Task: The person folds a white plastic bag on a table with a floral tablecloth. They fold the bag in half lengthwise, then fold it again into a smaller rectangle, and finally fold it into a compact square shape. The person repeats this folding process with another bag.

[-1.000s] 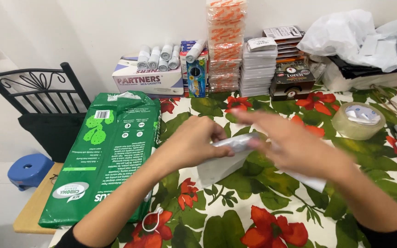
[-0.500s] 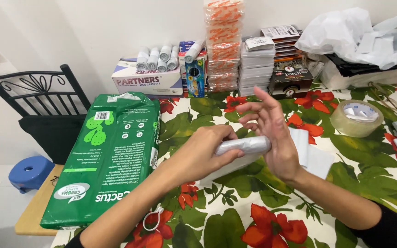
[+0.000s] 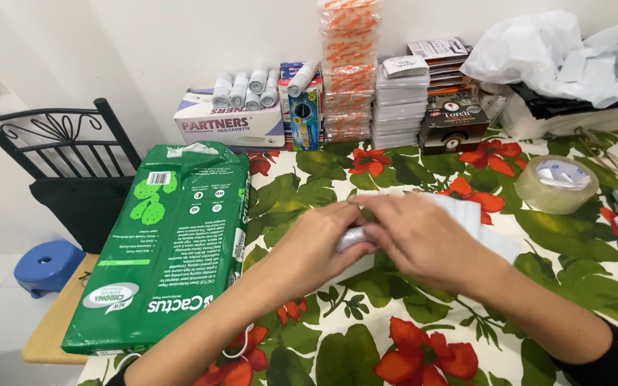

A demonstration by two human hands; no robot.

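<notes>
From the head view, one small white roll [image 3: 352,237] is pinched between the curled fingers of the left hand [image 3: 316,250] and the right hand [image 3: 420,236], just above one white paper sheet [image 3: 477,221]. One green paper ream [image 3: 173,243], one tape roll [image 3: 556,184], six white rolls [image 3: 252,87] on a box, one black chair [image 3: 66,157] and one blue stool [image 3: 46,264] are counted around the floral tablecloth [image 3: 395,336], by a white wall.
</notes>
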